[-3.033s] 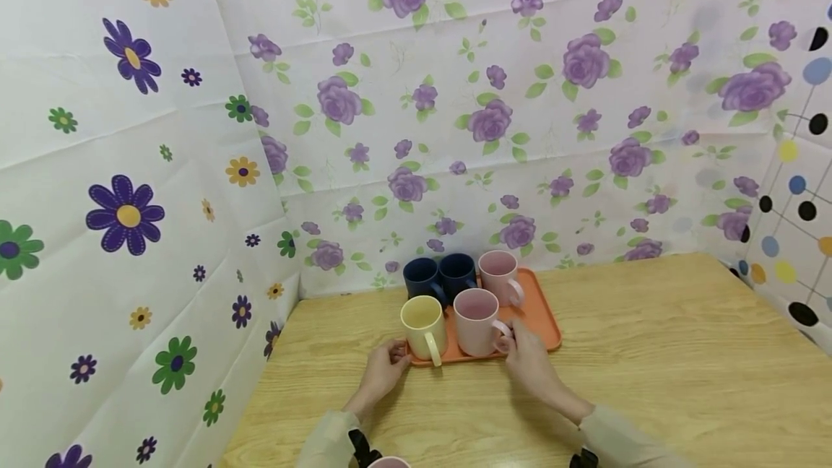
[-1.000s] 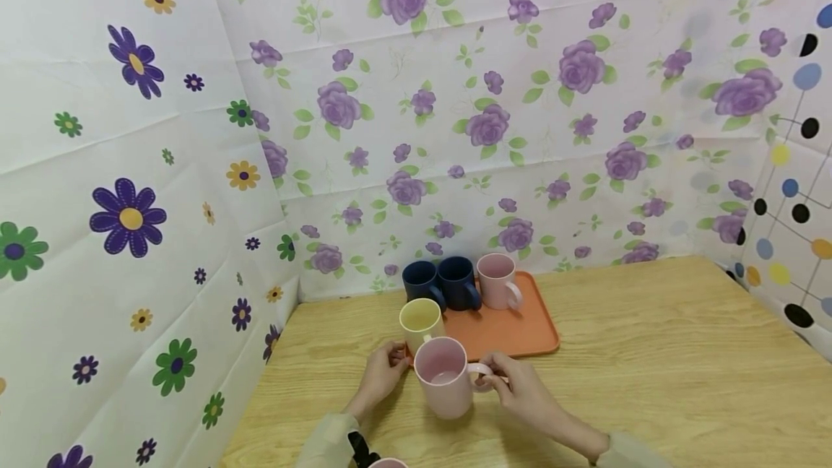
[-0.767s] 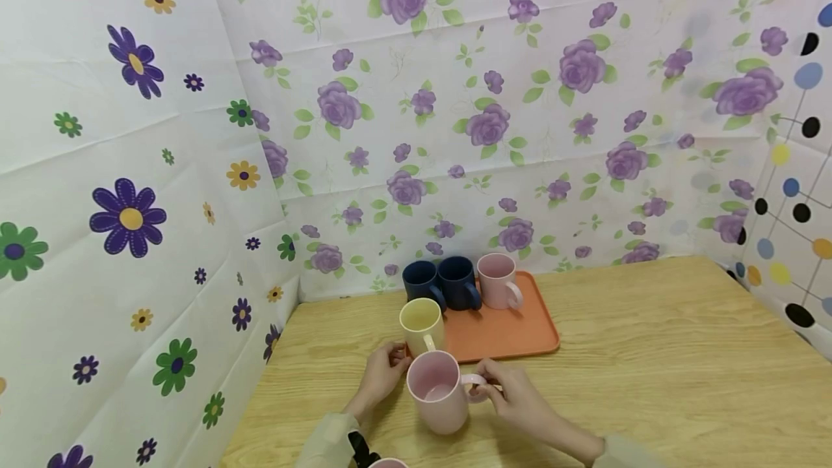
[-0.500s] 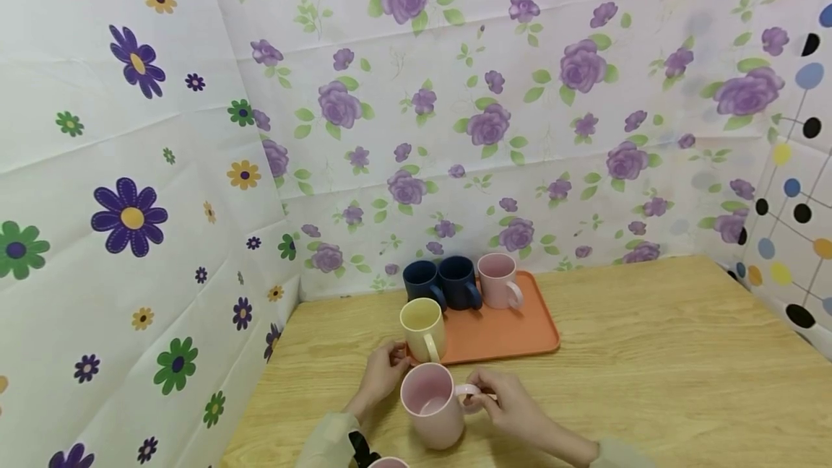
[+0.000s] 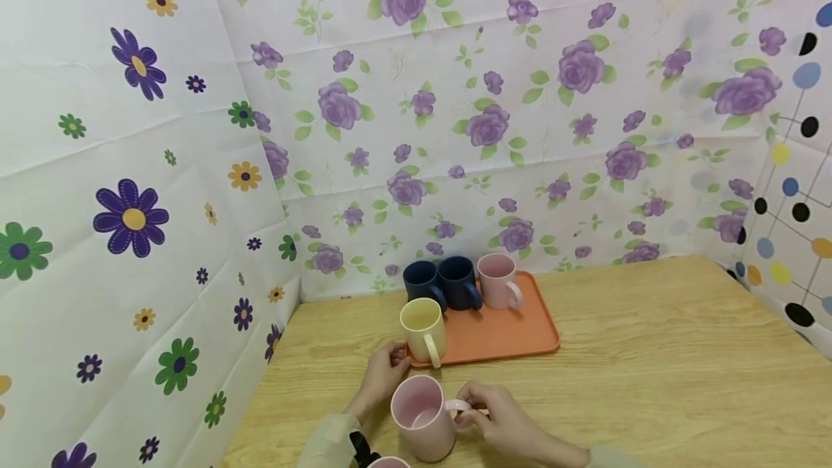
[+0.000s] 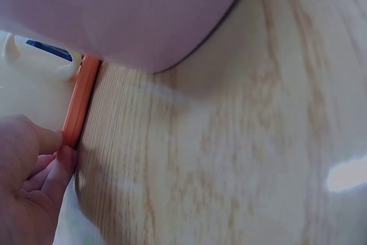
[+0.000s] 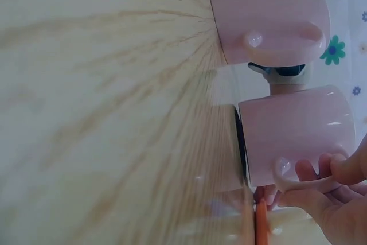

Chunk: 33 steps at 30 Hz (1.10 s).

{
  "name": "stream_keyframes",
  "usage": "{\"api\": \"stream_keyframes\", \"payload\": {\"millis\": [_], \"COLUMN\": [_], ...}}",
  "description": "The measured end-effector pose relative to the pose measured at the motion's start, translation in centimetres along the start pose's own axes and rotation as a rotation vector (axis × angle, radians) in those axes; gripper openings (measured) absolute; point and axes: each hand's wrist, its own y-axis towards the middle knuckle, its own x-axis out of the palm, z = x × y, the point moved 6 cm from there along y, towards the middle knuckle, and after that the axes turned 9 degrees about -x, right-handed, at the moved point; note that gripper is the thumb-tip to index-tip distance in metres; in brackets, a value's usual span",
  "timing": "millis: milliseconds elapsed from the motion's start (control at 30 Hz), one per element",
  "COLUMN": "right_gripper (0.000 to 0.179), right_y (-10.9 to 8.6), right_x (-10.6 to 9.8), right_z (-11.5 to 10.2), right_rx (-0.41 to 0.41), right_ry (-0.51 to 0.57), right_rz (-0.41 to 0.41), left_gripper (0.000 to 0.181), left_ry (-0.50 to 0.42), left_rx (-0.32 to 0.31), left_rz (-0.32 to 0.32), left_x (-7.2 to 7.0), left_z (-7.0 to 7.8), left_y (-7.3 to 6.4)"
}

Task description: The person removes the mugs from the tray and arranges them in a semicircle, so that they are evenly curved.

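My right hand (image 5: 497, 417) pinches the handle of a pink mug (image 5: 425, 432), which is upright and close over the wooden table, in front of the orange tray (image 5: 507, 334). In the right wrist view, thumb and fingers meet round that handle. At the tray's front left corner, my left hand (image 5: 382, 374) grips the rim between thumb and fingers, as the left wrist view also shows. On the tray stand a yellow mug (image 5: 419, 338) near that hand, two navy mugs (image 5: 457, 282) at the back, and a second pink mug (image 5: 497, 287) beside them.
Another pink mug (image 5: 388, 462) shows only its rim at the head view's bottom edge; more of this pink mug (image 7: 264, 18) appears in the right wrist view. Flower-printed cloth (image 5: 403, 128) hangs behind the table (image 5: 650, 338), with more cloth at both sides.
My right hand has lifted the front pink mug off the tray and brought it left and toward me over the table. The left hand has stayed at the tray's corner.
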Motion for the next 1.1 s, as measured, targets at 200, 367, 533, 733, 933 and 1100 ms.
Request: {"api": "stream_keyframes", "payload": {"millis": [200,367,533,733,933,1100], "right_gripper": [0.006,0.01,0.013,0.012,0.014,0.014], "right_y": [0.0,-0.1,0.1,0.3,0.4,0.4], "right_x": [0.5,1.1,1.3,1.2,1.0,0.9], "right_z": [0.2,0.0,-0.3,-0.4,-0.5,-0.6], "right_rx": [0.004,-0.011,0.002,0.058,0.078,0.102], "right_ry": [0.052,0.103,0.114,0.138,0.142,0.177], "right_rz": [-0.022,-0.076,-0.115,-0.17,-0.216,-0.247], "left_gripper": [0.028,0.028,0.028,0.028,0.028,0.028], "left_ry": [-0.013,-0.011,-0.019,-0.022,-0.015,-0.018], "left_rx": [-0.002,-0.007,-0.013,-0.012,-0.016,-0.008], "left_rz": [0.007,0.004,0.006,0.006,-0.004,-0.002], "left_x": [0.0,0.1,0.2,0.2,0.3,0.3], "left_z": [0.1,-0.1,-0.1,-0.2,-0.3,-0.2], "left_y": [0.0,0.0,0.0,0.2,0.1,0.0]}}
